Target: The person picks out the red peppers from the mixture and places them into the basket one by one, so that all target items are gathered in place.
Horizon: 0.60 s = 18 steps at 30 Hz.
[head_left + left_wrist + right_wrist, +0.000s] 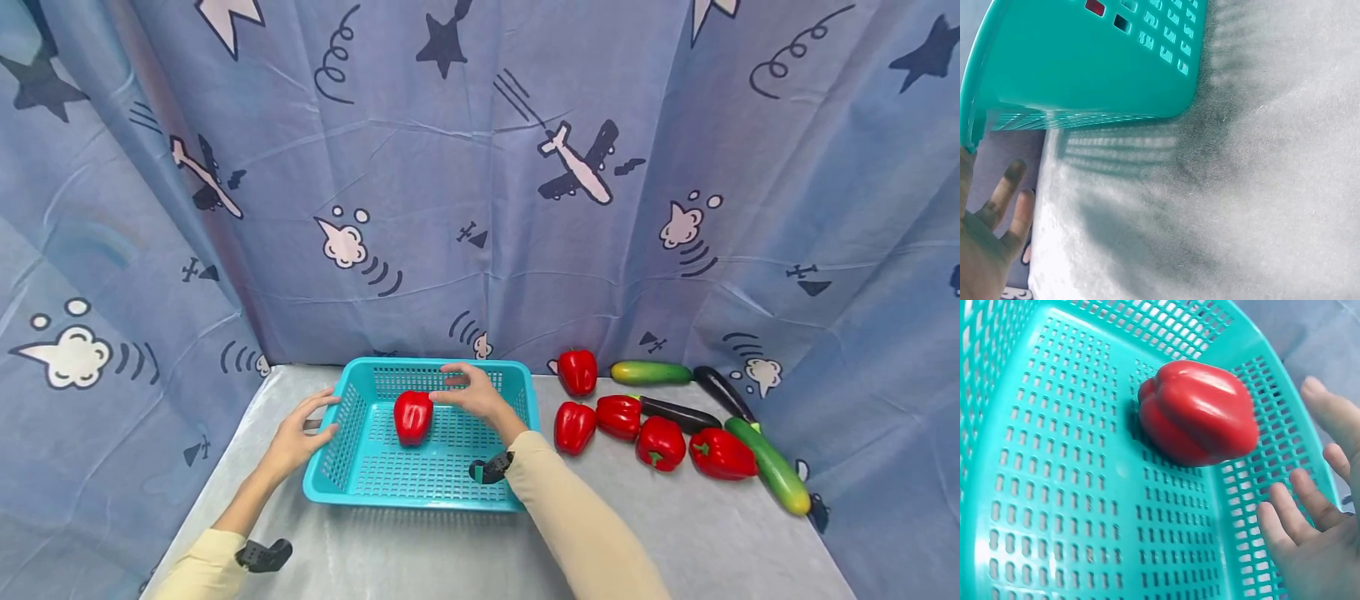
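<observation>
Turquoise basket: it (420, 502) stands on the pale table (420, 558) in front of me, its walls and floor pierced with rows of small holes; one red pepper is inside.
Pepper in the basket: the red pepper (412, 417) rests on the basket floor, toward the far left part, apart from the near wall. From my right wrist I see its glossy, lobed side.
Left hand: my left hand (295, 435) is at the basket's left rim, thumb and fingers spread apart, fingertips meeting the edge; I cannot tell how firmly they press.
Right hand: my right hand (478, 398) is over the basket's far right part, just beside the pepper, fingers and thumb spread; the right wrist view shows a gap between them and the pepper.
Through the wall: from the left wrist, a patch of red shows in one of the basket's holes, and the wall casts a striped shadow on the table.
Outside, to the right: five loose red peppers (575, 427) lie on the table beyond the basket's right side, along with two dark eggplants (681, 414) and two long green vegetables (768, 467), yellowish at one end.
Wrists: each carries a black device (491, 468) near the pale sleeve (585, 517).
Behind: a blue curtain (405, 167) printed with planes and stars.
</observation>
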Tool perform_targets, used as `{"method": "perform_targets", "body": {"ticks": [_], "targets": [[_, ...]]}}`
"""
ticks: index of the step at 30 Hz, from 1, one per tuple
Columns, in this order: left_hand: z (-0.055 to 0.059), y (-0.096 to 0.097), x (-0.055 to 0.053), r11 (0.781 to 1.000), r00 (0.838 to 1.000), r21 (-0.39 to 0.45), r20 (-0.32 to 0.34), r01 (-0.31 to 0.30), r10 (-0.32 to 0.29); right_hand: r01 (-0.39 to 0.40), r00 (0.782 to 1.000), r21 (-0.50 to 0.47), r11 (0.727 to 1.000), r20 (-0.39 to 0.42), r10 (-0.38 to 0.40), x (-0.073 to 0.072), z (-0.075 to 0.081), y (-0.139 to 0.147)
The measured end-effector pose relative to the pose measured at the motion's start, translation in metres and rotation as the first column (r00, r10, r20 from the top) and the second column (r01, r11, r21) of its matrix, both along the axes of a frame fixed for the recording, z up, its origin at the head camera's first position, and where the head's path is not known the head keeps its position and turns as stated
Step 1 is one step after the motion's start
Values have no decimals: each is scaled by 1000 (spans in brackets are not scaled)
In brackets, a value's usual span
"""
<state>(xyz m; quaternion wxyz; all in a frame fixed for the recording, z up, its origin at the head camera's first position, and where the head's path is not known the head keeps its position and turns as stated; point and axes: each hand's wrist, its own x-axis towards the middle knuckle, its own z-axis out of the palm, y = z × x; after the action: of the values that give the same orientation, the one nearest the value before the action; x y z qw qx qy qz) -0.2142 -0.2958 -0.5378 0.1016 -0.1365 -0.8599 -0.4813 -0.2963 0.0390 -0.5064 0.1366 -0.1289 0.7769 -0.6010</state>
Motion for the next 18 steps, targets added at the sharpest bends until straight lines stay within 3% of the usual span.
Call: {"method": "perform_targets", "body": {"ticks": [6,18], "targets": [[1,1,0,1000,1000,6,-14,8,-8,22,998,-57,998,-58,-25,-2,10,16],[2,2,0,1000,1000,-8,-15,16,-16,49,999,-190,981,16,-47,4,32,43]]}}
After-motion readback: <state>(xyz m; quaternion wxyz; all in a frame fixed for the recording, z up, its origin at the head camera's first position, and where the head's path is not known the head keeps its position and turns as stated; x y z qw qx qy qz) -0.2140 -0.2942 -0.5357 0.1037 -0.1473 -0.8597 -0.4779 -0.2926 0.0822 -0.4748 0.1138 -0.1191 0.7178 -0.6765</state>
